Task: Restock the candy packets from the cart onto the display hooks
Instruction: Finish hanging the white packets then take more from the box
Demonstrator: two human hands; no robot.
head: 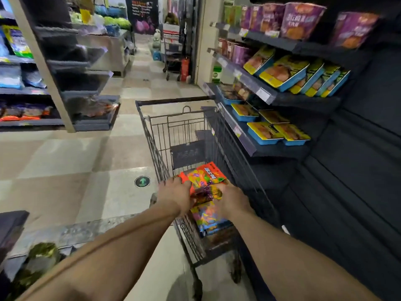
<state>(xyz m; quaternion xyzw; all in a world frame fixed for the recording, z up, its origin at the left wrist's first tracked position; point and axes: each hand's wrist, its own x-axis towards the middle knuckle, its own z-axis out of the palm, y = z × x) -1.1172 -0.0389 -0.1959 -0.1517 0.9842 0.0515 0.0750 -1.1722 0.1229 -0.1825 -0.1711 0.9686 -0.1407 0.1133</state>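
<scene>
A dark wire shopping cart stands in the aisle in front of me. Both of my arms reach down into its basket. My left hand and my right hand together grip a bunch of bright orange candy packets with colourful print, held just above the cart's bottom. More candy packets, blue and orange, lie in the basket under my hands. No display hooks are visible in this view.
Dark shelves with yellow-and-blue boxed goods and purple boxes line the right side, close against the cart. Another shelf unit stands across the tiled aisle on the left. A second cart and a red extinguisher stand far down the aisle.
</scene>
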